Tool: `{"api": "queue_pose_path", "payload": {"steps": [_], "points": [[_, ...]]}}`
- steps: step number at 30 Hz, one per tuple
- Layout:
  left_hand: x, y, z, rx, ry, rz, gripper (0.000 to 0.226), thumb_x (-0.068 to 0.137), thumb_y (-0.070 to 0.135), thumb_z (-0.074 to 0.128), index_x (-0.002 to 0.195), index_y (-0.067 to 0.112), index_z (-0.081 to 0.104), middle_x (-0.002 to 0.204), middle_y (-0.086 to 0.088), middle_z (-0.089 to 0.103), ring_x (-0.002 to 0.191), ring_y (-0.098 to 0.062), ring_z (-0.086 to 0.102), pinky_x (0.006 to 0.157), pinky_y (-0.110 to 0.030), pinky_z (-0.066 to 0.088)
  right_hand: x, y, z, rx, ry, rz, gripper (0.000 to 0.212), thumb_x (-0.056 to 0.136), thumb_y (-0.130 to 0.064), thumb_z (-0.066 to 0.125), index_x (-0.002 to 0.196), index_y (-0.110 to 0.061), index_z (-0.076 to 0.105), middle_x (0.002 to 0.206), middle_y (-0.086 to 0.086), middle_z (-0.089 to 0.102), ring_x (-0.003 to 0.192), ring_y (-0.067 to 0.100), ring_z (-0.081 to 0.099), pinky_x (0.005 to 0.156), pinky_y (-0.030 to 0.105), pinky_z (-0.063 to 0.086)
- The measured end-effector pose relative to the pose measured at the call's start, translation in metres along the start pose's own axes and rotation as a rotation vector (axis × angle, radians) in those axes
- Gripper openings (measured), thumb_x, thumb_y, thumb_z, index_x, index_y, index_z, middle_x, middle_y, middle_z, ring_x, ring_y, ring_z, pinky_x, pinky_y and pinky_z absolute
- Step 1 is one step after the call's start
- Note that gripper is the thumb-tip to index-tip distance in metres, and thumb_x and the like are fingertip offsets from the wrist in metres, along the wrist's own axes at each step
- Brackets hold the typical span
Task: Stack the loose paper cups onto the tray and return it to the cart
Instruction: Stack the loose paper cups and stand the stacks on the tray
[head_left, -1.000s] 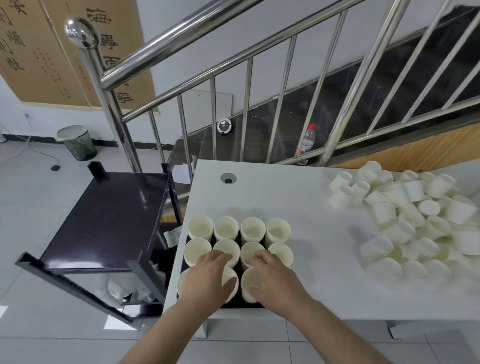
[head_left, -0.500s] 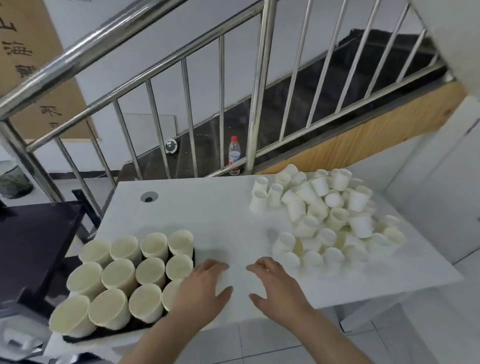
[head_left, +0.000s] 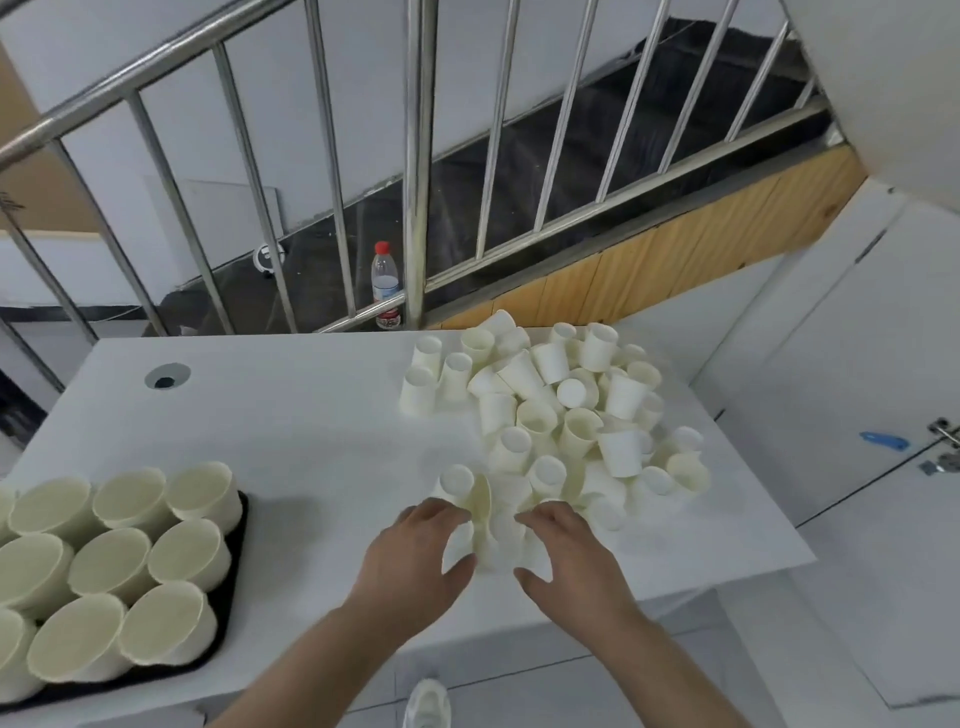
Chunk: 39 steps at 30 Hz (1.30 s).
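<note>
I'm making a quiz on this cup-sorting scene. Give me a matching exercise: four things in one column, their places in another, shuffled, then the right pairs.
Things:
1. tray
2. loose cups
3. bottle
4. round hole

Places:
A. behind the railing, beyond the table
B. far left part of the tabletop
C. near left table edge, filled with upright cups
D. heaped on the table's right side

Pairs: 1-C, 2-D, 3-A, 4-B

tray (head_left: 236, 540) left on table (head_left: 311, 415), loose cups (head_left: 550, 410) right
</note>
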<state>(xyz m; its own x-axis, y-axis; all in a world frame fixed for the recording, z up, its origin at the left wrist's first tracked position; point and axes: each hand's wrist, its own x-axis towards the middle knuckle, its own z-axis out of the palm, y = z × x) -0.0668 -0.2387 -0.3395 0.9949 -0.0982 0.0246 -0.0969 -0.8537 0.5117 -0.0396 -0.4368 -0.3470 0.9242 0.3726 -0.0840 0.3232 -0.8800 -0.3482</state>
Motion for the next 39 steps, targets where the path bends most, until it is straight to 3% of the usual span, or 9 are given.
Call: {"api": "queue_pose_path", "payload": {"steps": [8, 14, 21, 30, 33, 39], "points": [[0.083, 0.01, 0.031, -0.072, -0.032, 0.021, 0.045, 0.09, 0.043, 0.053, 0.133, 0.033, 0.047, 0.132, 0.018, 0.047, 0.12, -0.009, 0.046, 0.09, -0.024, 0.046, 0.058, 0.061, -0.025, -0.063, -0.005, 0.108, 0.059, 0.09, -0.038, 0.059, 0.144, -0.031, 0.035, 0.138, -0.011, 0.035, 0.124, 0.008, 0.042, 0.085, 0.022, 0.047], [0.142, 0.015, 0.031, -0.053, -0.05, 0.082, 0.045, 0.091, 0.041, 0.052, 0.134, 0.032, 0.046, 0.133, 0.017, 0.046, 0.118, -0.007, 0.046, 0.089, -0.025, 0.046, 0.109, 0.104, -0.038, -0.132, 0.025, 0.237, 0.067, 0.09, -0.04, 0.059, 0.148, -0.028, 0.027, 0.146, -0.007, 0.029, 0.133, 0.014, 0.034, 0.09, 0.027, 0.049], [0.164, 0.011, 0.036, -0.029, -0.038, 0.032, 0.044, 0.09, 0.042, 0.053, 0.133, 0.032, 0.047, 0.132, 0.017, 0.048, 0.115, -0.009, 0.049, 0.086, -0.024, 0.047, 0.147, 0.152, -0.027, -0.191, 0.04, 0.42, 0.079, 0.087, -0.044, 0.063, 0.15, -0.026, 0.018, 0.152, 0.006, 0.017, 0.136, 0.027, 0.029, 0.104, 0.036, 0.042], [0.161, 0.011, 0.047, -0.019, -0.044, -0.073, 0.045, 0.091, 0.042, 0.051, 0.134, 0.033, 0.045, 0.133, 0.017, 0.046, 0.116, -0.007, 0.048, 0.085, -0.022, 0.045, 0.166, 0.181, -0.015, -0.123, 0.023, 0.49, 0.079, 0.085, -0.043, 0.067, 0.148, -0.024, 0.022, 0.151, 0.007, 0.015, 0.134, 0.03, 0.031, 0.101, 0.037, 0.044], [0.162, 0.012, 0.051, -0.015, -0.046, -0.083, 0.045, 0.091, 0.042, 0.051, 0.135, 0.033, 0.044, 0.134, 0.017, 0.045, 0.117, -0.007, 0.047, 0.086, -0.022, 0.044, 0.168, 0.185, -0.012, -0.071, 0.036, 0.489, 0.069, 0.085, -0.035, 0.068, 0.143, -0.022, 0.033, 0.147, 0.006, 0.022, 0.133, 0.029, 0.031, 0.099, 0.037, 0.044], [0.165, 0.017, 0.057, -0.004, -0.05, -0.091, 0.044, 0.09, 0.042, 0.051, 0.134, 0.033, 0.045, 0.133, 0.017, 0.046, 0.119, -0.009, 0.046, 0.086, -0.024, 0.045, 0.17, 0.191, -0.01, -0.059, 0.054, 0.457, 0.025, 0.09, -0.024, 0.061, 0.114, -0.017, 0.061, 0.128, 0.002, 0.042, 0.119, 0.019, 0.044, 0.088, 0.029, 0.046]]}}
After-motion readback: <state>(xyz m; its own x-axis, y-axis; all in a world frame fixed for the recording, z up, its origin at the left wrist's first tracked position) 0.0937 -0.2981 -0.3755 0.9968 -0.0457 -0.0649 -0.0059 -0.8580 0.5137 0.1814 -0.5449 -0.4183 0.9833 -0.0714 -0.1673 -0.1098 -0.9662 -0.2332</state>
